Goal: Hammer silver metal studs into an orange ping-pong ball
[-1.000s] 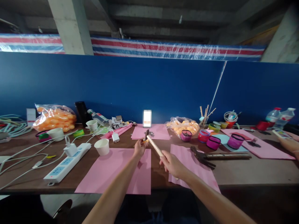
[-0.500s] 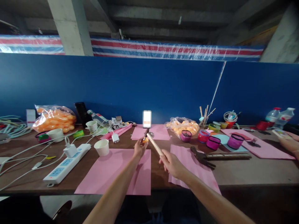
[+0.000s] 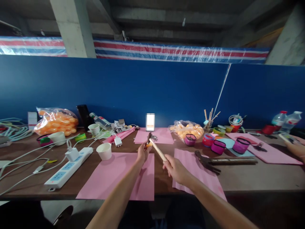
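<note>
My right hand (image 3: 175, 168) is closed around the pale wooden handle of a hammer (image 3: 158, 150). The hammer's dark head is over the fingertips of my left hand (image 3: 143, 153), partly covering a small orange ball-like piece (image 3: 148, 145) pinched there. Whether head and piece touch, I cannot tell. Just behind them, a heap of small metal bits (image 3: 154, 138) lies on a pink sheet (image 3: 140, 135). Under my left forearm is a larger pink sheet (image 3: 114, 171).
Right of my hand, a claw hammer (image 3: 233, 160) rests partly on another pink sheet (image 3: 181, 156). Bags of orange balls (image 3: 188, 128) stand at the back. At left are a paper cup (image 3: 104, 151) and a power strip (image 3: 69, 168) with cables. Another person's hand (image 3: 294, 148) shows far right.
The hammer head has come down slightly and now covers part of the orange piece, which was in plainer view before. Both hands keep their holds.
</note>
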A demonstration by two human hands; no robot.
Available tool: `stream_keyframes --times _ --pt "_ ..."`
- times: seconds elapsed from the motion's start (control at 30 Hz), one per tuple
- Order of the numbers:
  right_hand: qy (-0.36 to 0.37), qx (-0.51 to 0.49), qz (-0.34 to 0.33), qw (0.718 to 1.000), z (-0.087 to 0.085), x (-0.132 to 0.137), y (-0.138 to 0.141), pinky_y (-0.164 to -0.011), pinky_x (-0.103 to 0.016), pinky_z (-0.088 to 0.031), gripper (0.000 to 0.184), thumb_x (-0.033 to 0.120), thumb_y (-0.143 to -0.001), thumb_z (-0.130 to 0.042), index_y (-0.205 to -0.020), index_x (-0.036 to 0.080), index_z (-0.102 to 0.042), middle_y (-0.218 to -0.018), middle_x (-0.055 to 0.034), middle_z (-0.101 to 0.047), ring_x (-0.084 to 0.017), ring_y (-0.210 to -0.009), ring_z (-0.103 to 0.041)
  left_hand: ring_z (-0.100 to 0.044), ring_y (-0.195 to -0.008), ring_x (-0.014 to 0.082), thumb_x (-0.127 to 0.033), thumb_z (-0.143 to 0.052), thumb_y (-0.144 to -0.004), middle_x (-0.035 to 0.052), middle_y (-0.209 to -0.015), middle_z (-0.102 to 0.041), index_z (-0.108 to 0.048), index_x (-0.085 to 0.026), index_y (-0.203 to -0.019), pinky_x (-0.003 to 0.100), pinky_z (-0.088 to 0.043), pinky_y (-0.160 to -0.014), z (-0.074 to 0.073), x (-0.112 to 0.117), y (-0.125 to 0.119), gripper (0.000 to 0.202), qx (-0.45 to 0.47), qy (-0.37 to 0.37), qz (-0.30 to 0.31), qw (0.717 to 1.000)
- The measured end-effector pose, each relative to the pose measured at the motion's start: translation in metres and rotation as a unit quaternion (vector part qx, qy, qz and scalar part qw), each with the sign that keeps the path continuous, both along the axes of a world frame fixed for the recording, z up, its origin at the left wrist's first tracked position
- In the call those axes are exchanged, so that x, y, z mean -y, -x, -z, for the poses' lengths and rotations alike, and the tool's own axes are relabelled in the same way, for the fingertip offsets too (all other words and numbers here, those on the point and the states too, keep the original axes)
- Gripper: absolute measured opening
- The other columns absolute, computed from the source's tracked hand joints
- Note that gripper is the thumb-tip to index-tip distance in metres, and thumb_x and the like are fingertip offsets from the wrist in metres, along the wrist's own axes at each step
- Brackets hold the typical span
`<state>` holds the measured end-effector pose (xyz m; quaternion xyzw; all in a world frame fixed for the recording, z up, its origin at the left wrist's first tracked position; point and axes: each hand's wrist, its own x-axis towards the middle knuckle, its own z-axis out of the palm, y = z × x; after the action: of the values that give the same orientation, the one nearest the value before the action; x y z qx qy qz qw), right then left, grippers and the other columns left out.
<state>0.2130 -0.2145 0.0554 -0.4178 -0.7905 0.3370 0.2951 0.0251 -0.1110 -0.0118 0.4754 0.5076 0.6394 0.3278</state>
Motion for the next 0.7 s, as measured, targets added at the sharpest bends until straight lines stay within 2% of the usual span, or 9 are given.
stream_keyframes --times 0.2,0.37,0.57,0.7 --pt "-0.004 0.011 0.006 1.000 -0.0009 0.0004 -0.0004 -0.040 -0.016 -0.039 0.016 0.029 -0.087 -0.030 -0.087 0.020 -0.043 -0.072 0.0015 -0.056 -0.006 -0.041 -0.048 -0.059 -0.063 0.0128 -0.020 -0.066 -0.061 0.0048 -0.076 -0.065 -0.057 -0.011 -0.103 0.025 -0.047 -0.063 -0.0001 0.0003 0.0002 0.044 -0.010 0.005 -0.015 1.000" --pt "-0.011 0.004 0.007 1.000 0.0021 0.0004 -0.0016 -0.042 -0.016 -0.039 0.016 0.029 -0.088 -0.030 -0.084 0.020 -0.042 -0.073 0.0018 -0.057 -0.006 -0.042 -0.049 -0.058 -0.061 0.0123 -0.022 -0.067 -0.059 0.0036 -0.071 -0.064 -0.059 -0.011 -0.099 0.024 -0.046 -0.060 -0.0019 0.0020 -0.0017 0.042 -0.015 0.012 -0.021 1.000" --pt "-0.005 0.026 0.001 1.000 0.0014 0.0013 0.0001 -0.041 -0.017 -0.038 0.015 0.029 -0.087 -0.031 -0.088 0.020 -0.044 -0.072 0.0018 -0.057 -0.006 -0.041 -0.049 -0.052 -0.054 0.0100 -0.019 -0.069 -0.054 0.0020 -0.063 -0.061 -0.062 -0.010 -0.082 0.022 -0.043 -0.054 -0.0053 0.0038 -0.0021 0.030 -0.025 0.032 -0.052 0.998" --pt "-0.008 0.011 0.000 1.000 0.0027 0.0006 0.0007 -0.042 -0.017 -0.038 0.016 0.029 -0.088 -0.029 -0.086 0.020 -0.043 -0.073 0.0014 -0.057 -0.006 -0.042 -0.049 -0.051 -0.055 0.0090 -0.019 -0.068 -0.055 0.0017 -0.067 -0.061 -0.061 -0.012 -0.087 0.021 -0.043 -0.055 -0.0051 0.0040 -0.0034 0.034 -0.030 0.028 -0.046 0.998"
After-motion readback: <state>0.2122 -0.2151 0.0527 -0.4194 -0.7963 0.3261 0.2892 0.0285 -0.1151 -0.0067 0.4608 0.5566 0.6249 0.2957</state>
